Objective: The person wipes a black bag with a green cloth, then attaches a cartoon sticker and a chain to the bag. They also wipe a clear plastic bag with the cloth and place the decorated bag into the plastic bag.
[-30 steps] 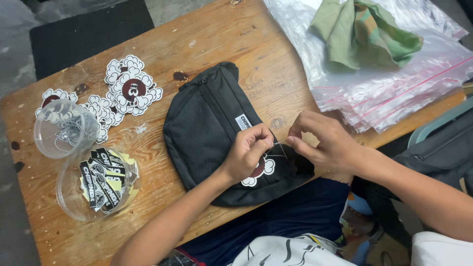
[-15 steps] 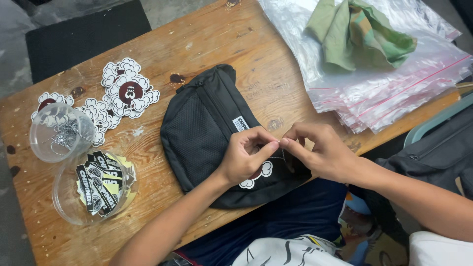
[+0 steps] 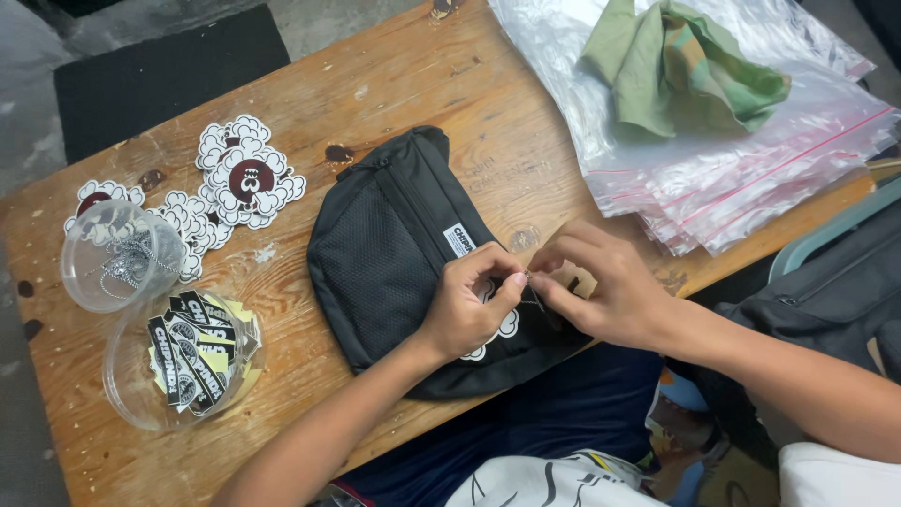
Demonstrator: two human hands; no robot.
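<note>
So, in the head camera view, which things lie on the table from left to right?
Clear cup of chains → cloud-shaped stickers → black pouch → left hand → right hand → green cloth on plastic bags.

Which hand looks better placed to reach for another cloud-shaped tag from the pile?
Probably the left hand. It is nearer the cloud-shaped tags lying at the left of the black pouch. The right hand would have to cross over the pouch.
</note>
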